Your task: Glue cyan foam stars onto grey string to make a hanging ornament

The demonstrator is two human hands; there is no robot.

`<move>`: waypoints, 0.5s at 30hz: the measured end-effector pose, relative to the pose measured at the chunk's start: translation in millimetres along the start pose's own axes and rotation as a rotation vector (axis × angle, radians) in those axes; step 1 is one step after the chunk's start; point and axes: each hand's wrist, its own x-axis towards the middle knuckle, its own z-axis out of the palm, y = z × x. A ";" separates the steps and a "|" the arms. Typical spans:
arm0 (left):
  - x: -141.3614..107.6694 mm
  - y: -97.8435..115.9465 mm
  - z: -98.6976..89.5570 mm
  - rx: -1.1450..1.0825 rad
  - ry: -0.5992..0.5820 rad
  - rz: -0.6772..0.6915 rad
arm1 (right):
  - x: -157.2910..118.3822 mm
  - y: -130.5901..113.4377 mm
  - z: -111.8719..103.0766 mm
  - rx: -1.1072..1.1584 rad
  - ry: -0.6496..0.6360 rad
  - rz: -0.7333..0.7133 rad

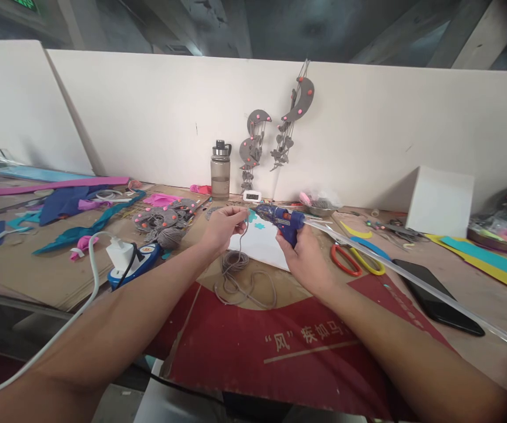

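Note:
A blue hot glue gun (292, 220) is gripped in my right hand (308, 258), its nozzle pointing left. A long clear glue stick (412, 275) runs out of its back to the right. My left hand (227, 226) is closed in a pinch on a small teal cutout (252, 216), right at the nozzle. Grey yarn (243, 239) hangs from those fingertips down to a loose coil (234, 261) on the cardboard. Whether nozzle and cutout touch I cannot tell. Another teal cutout (259, 226) lies on a white sheet (266, 249) beneath.
Scissors (345, 258) and a black phone (438, 296) lie to the right. At left are a blue power strip (136, 264) and grey decorations (165, 217). A bottle (220, 173) and small clock (252, 196) stand behind. Moon-shaped hangings (299, 103) hang on the white board.

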 end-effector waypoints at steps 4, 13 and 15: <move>-0.9 1.7 1.1 0.003 0.006 -0.016 | 0.1 0.3 0.3 -0.003 -0.003 -0.002; -1.8 2.4 1.8 0.006 0.006 -0.009 | -0.7 -0.2 -0.5 0.008 -0.013 0.017; -1.4 2.4 1.7 0.005 0.007 -0.013 | -0.5 -0.1 -0.5 0.002 -0.009 0.015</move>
